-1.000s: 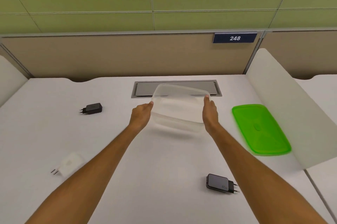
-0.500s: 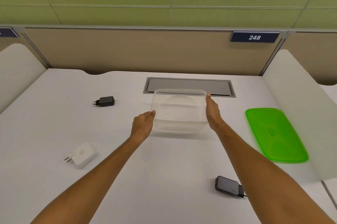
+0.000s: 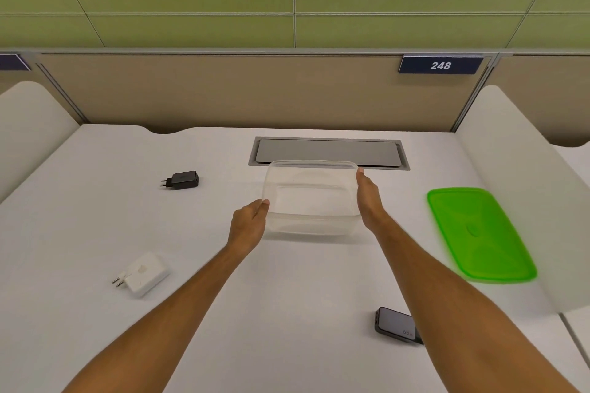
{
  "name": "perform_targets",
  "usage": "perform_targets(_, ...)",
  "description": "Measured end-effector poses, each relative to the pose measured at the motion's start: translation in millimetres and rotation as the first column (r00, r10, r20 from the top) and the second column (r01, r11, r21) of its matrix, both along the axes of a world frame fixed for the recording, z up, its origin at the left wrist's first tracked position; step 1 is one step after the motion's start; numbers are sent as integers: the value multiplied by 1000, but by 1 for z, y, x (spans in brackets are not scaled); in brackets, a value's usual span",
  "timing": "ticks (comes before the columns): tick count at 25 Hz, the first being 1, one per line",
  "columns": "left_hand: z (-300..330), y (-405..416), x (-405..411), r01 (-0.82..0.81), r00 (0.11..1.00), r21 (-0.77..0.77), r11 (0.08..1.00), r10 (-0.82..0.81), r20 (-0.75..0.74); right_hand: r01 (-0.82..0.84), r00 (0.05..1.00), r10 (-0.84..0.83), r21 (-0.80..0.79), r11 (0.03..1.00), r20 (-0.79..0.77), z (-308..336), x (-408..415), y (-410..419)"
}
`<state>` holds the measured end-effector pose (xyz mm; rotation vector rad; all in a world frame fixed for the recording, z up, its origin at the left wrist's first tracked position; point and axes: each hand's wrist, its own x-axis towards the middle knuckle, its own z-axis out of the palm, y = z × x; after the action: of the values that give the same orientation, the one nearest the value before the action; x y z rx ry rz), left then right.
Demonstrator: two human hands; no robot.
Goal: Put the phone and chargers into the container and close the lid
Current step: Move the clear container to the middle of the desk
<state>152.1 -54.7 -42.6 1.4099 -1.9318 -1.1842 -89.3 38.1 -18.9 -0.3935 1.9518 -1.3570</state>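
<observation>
A clear plastic container stands open and flat on the white desk, just in front of the cable hatch. My left hand touches its near-left corner and my right hand lies flat against its right wall, so the container is held between them. Its green lid lies on the desk to the right. A small black charger sits far left. Near left lies a white charger. A dark charger with a screen face lies near right, partly hidden by my right forearm. I see no phone.
A grey cable hatch is set into the desk behind the container. White side dividers rise at the right and at the left. A beige partition with a sign reading 248 closes the back.
The container was tilted and off the desk; it has come down and now sits level. My head turned left, so everything shifted right in view.
</observation>
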Motion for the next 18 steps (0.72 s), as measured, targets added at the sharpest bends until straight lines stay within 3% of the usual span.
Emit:
perform_targets(10,-23,28,19,38,998,35,999,-37,-45,25,995,-18,70,997,-99,5,-4,11)
perform_targets(13,-42,35,46,117,983,-82,990,-103,150,92,973,-82,36,995,-217,10,-5,22)
perform_targets(16,-60,39,72,250,891,-158,955,-163,425,113,922,-84,55,992,-379,10,-2,41)
perform_targets(18,-68,43,84,297,841,-203,933,-155,518,84,879,-36,81,993,-475,8,4,54)
